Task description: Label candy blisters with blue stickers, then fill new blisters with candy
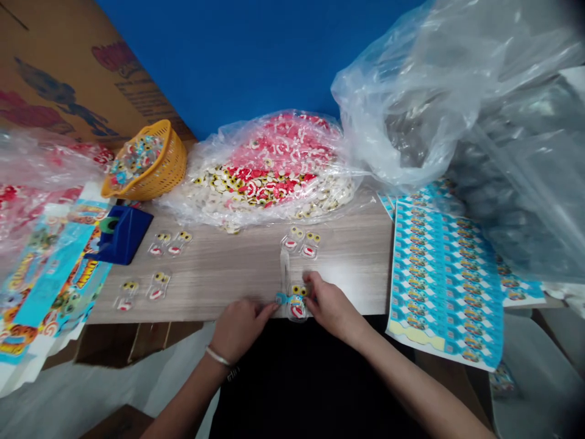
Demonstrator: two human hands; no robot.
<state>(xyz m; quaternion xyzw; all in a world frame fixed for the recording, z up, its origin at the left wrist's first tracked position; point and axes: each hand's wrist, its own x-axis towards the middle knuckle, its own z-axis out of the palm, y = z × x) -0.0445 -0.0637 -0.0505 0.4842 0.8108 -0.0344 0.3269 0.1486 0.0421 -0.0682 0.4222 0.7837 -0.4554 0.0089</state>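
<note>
Hands together at near edge of desk (pixel 347 268), fingers almost meeting: left hand (pixel 240 329) at blue label (pixel 282 298), right hand (pixel 331 305) over clear gummy packet (pixel 297 311) — how firm the grip is can't be told. Packet lies between them, long axis front-to-back, yellow eyes pointing away from body, red end nearest. Clear strip (pixel 284 268) runs from it toward paired packets (pixel 301 242).
</note>
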